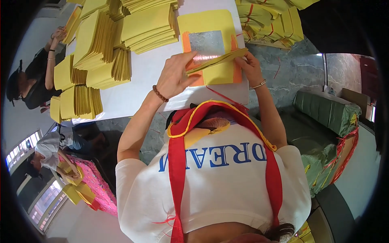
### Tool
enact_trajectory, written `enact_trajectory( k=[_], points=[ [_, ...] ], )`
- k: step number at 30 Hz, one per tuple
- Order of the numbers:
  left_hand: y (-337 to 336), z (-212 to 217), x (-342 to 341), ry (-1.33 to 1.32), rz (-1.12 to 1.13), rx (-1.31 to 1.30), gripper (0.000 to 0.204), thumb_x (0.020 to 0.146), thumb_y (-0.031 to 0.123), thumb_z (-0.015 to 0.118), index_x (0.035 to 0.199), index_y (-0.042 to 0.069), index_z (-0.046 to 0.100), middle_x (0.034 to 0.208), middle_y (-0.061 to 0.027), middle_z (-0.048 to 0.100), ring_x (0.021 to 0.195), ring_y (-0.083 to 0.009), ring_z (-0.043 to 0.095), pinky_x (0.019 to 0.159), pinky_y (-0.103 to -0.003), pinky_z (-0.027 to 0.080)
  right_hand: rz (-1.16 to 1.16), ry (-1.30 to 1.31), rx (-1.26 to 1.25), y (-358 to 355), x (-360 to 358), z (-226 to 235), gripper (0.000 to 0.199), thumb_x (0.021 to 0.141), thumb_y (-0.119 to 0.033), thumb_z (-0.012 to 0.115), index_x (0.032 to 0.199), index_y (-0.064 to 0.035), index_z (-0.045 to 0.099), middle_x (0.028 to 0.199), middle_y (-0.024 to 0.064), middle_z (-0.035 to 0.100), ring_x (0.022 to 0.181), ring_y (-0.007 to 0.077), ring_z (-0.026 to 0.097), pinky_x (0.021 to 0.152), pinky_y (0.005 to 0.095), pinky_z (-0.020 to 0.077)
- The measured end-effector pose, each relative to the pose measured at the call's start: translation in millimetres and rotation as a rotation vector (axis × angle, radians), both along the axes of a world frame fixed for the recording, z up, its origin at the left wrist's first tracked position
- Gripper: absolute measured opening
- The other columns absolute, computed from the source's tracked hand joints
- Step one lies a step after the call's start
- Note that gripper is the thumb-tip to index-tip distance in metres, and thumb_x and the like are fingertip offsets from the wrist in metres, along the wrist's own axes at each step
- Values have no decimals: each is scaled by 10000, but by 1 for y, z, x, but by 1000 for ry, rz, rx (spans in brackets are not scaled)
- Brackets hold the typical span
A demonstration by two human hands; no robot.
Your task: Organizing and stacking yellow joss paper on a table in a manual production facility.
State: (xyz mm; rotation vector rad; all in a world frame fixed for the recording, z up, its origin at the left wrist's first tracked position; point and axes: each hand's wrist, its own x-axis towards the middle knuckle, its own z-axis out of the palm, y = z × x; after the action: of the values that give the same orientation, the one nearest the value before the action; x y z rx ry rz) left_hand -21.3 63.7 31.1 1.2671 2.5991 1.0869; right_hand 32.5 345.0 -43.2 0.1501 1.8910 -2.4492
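Observation:
A thin bundle of yellow paper [221, 61] is held edge-up at a slant over the near part of the table. My right hand [251, 68] pinches its right end between thumb and fingers. At the other end my left hand [176, 73] curls around the paper, fingers on the far side and thumb nearer me. Underneath lies a yellow sheet [206, 21] with orange bands along its sides. A silver foil square [206, 42] sits in the middle of that sheet, partly hidden by the bundle and my left fingers.
Several thick stacks of yellow paper [150, 26] cover the white table [142, 81] to the left. Red-tied yellow bundles [271, 24] lie at the far right. Green wrapped bales [324, 111] stand on the right. Two people [38, 77] work at left, one beside a pink-covered surface [93, 178].

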Motion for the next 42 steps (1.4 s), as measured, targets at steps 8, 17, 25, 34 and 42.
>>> enact_trajectory(
  k=[8, 17, 25, 34, 42],
  points=[
    [3, -39, -14, 330, 14, -43, 335, 733, 114, 615, 1068, 102, 617, 1147, -88, 571, 1022, -291, 523, 870, -403, 426, -148, 495, 1060, -8, 0, 16, 455, 760, -144, 669, 1204, -185, 579, 1323, 98, 463, 1173, 304, 462, 1001, 409, 354],
    [-2, -7, 8, 509, -74, 14, 290, 754, 74, 560, 1038, 125, 592, 1118, -104, 585, 1012, -265, 566, 817, -370, 453, -42, 746, 1371, -2, 19, 55, 416, 722, -191, 685, 1133, -152, 631, 1326, 98, 492, 1229, 323, 425, 1006, 422, 319],
    [-5, -20, 36, 281, -81, 112, 242, 785, 127, 586, 1021, 75, 593, 1073, -113, 608, 989, -272, 591, 827, -371, 469, 268, 565, 1051, -8, 40, 50, 328, 732, -166, 647, 1058, -140, 629, 1172, 32, 602, 1166, 257, 513, 952, 384, 368],
    [11, -18, 29, -399, 340, 166, 232, 934, 216, 515, 1068, 33, 563, 750, -123, 603, 677, -288, 577, 611, -356, 437, 116, 6, 526, -10, 36, 43, 200, 884, -154, 590, 1037, -30, 623, 960, 63, 654, 866, 155, 597, 769, 282, 459],
    [-1, -14, 18, -698, 199, 434, 335, 975, 306, 455, 1025, 24, 630, 754, -63, 627, 693, -177, 582, 651, -341, 446, 105, 94, 484, -2, 33, 48, 182, 861, -139, 606, 1027, -71, 636, 1041, 98, 627, 981, 174, 554, 828, 299, 445]
  ],
)
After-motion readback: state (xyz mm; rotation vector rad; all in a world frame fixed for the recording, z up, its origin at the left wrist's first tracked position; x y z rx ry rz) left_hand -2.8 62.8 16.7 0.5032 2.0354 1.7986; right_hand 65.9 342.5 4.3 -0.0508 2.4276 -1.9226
